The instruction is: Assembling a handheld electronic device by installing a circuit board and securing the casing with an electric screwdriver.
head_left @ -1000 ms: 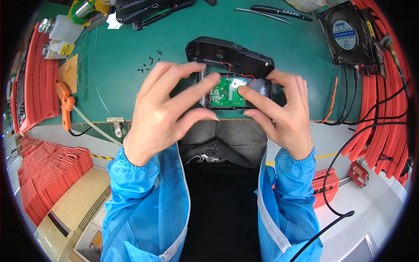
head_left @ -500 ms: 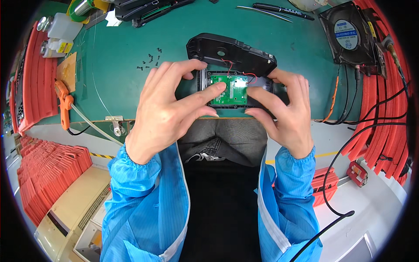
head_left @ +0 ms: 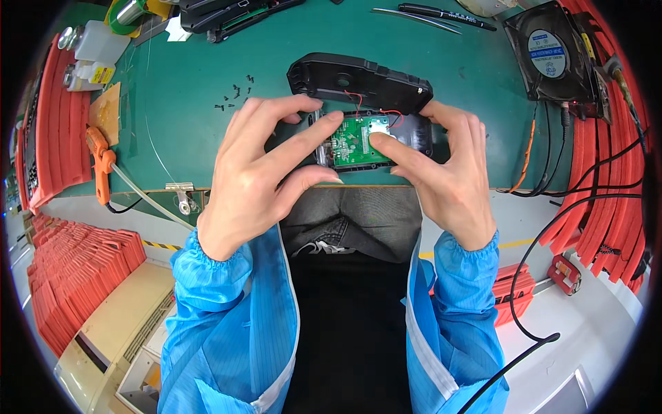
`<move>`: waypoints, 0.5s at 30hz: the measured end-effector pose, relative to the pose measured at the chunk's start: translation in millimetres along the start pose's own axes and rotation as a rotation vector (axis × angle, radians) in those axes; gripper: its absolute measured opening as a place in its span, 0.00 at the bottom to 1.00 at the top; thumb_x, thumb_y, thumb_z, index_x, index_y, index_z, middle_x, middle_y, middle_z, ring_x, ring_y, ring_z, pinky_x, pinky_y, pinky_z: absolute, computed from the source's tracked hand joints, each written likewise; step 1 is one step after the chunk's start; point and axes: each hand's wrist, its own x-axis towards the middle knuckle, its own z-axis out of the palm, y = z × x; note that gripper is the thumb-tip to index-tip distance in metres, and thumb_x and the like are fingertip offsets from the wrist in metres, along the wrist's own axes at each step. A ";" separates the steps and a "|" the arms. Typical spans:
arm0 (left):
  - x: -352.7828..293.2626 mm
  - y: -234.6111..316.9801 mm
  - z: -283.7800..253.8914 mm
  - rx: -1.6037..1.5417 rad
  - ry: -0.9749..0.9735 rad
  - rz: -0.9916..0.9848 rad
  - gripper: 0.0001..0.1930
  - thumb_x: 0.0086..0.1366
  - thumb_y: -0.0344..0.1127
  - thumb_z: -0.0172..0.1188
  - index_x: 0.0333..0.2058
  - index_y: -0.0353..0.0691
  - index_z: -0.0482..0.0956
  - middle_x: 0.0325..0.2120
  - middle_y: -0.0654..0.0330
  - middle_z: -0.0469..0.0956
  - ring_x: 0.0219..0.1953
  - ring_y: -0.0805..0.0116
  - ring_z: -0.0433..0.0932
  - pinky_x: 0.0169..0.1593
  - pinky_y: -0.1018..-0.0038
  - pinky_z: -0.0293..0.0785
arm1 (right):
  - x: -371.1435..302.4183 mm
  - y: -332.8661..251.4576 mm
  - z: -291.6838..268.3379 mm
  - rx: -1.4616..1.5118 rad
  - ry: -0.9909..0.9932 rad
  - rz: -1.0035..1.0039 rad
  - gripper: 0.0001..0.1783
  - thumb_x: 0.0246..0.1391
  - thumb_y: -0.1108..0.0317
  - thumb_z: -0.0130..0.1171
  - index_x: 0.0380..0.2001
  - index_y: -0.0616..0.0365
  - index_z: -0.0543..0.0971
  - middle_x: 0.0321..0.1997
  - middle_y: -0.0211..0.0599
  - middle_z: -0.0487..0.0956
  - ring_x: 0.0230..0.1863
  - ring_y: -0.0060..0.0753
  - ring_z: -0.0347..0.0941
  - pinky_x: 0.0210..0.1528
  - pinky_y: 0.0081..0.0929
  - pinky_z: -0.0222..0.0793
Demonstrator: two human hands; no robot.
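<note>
A black plastic housing point(head_left: 379, 166) lies near the table's front edge, with a green circuit board point(head_left: 355, 141) seated in it. My left hand point(head_left: 252, 169) grips the housing's left end, its thumb along the front side and one finger over the board's upper left. My right hand point(head_left: 455, 165) holds the right end, with a fingertip on the board's right part. Behind, a black cover point(head_left: 358, 79) stands tilted up, joined to the board side by thin red wires point(head_left: 393, 112). The fingers of my right hand reach the cover's right end.
Several small black screws point(head_left: 238, 91) lie to the left of the housing. An orange glue gun point(head_left: 101, 162) hangs at the left edge. Tweezers point(head_left: 417, 21) and a black pen point(head_left: 448, 17) lie at the back; a fan point(head_left: 549, 55) stands at the right among cables.
The housing and cover have shifted slightly left, and the board sits a little tilted. My left finger has moved off the board's middle toward its upper left; my right fingertip has come onto the board.
</note>
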 end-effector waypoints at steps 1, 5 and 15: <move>-0.8 -0.4 0.5 0.002 0.003 -0.008 0.31 0.46 0.39 0.77 0.53 0.39 0.88 0.53 0.55 0.80 0.45 0.57 0.76 0.46 0.64 0.75 | 0.2 0.3 0.9 0.002 0.009 0.000 0.33 0.36 0.73 0.76 0.51 0.37 0.89 0.57 0.45 0.76 0.54 0.51 0.72 0.52 0.46 0.67; -2.3 -3.4 2.1 0.023 0.018 -0.012 0.31 0.46 0.37 0.78 0.54 0.39 0.88 0.52 0.55 0.81 0.47 0.56 0.77 0.47 0.64 0.76 | 0.8 -0.8 2.2 0.001 0.027 0.000 0.33 0.36 0.74 0.76 0.51 0.37 0.89 0.58 0.45 0.76 0.55 0.52 0.72 0.53 0.45 0.68; -5.4 18.3 15.4 0.145 0.060 0.023 0.30 0.46 0.38 0.78 0.53 0.53 0.90 0.56 0.54 0.79 0.54 0.48 0.75 0.55 0.56 0.73 | 1.7 -1.8 2.7 -0.001 0.019 -0.003 0.33 0.37 0.74 0.76 0.52 0.39 0.89 0.58 0.46 0.76 0.56 0.52 0.72 0.54 0.46 0.67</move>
